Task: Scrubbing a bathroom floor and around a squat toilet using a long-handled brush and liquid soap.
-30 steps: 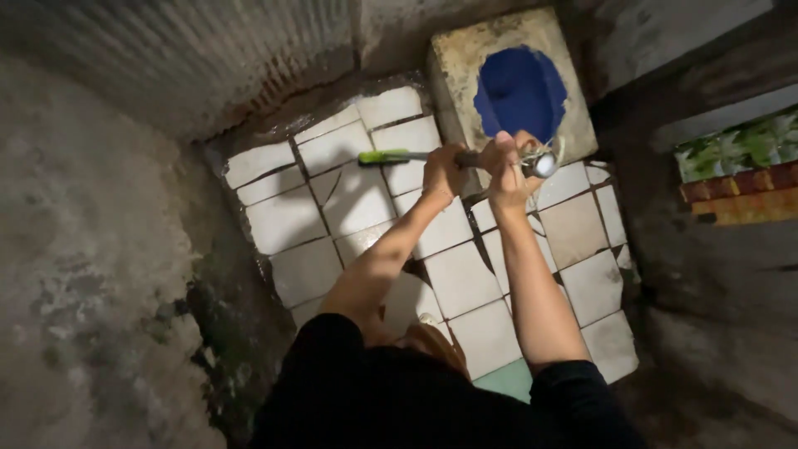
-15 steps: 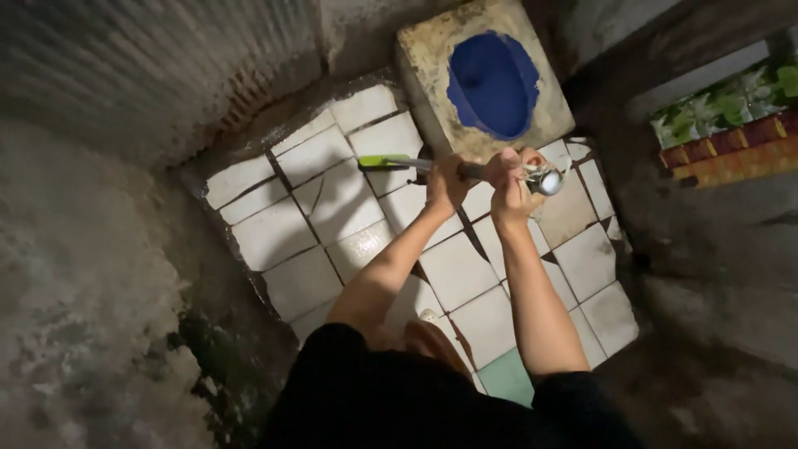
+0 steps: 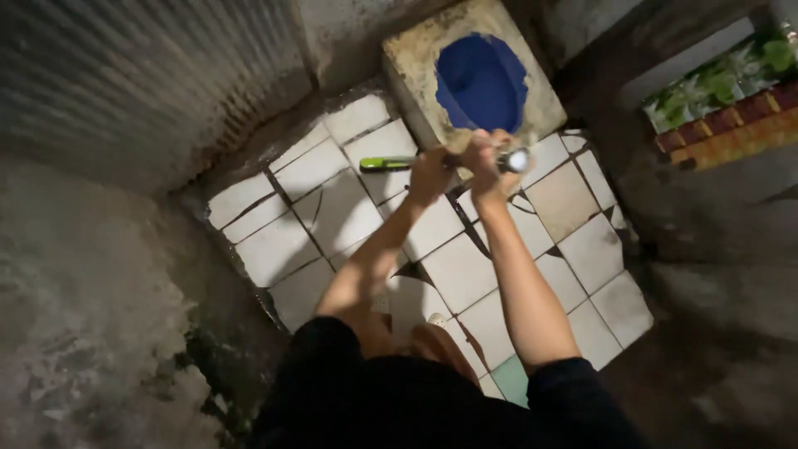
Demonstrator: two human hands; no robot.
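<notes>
Gripping a green-handled tool [image 3: 399, 162], both hands' fingers clenched, left hand [image 3: 430, 171], right hand [image 3: 485, 162], blue basin [image 3: 480, 81] beyond, cracked white tiles [image 3: 332, 208] below

Both bare arms are stretching forward from black sleeves at 6 o'clock toward 12 o'clock, converging as they go. The left hand [image 3: 430, 172] is closing into a fist, knuckles up, its forearm angling from 7 o'clock up toward 1 o'clock. The right hand [image 3: 482, 162] is sitting just beside it at its 3 o'clock, also curling shut, with the fingers [image 3: 499, 140] wrapping over the top. The right forearm is running nearly straight, elbow low at 5 o'clock. The 2 hands are almost touching.
</notes>
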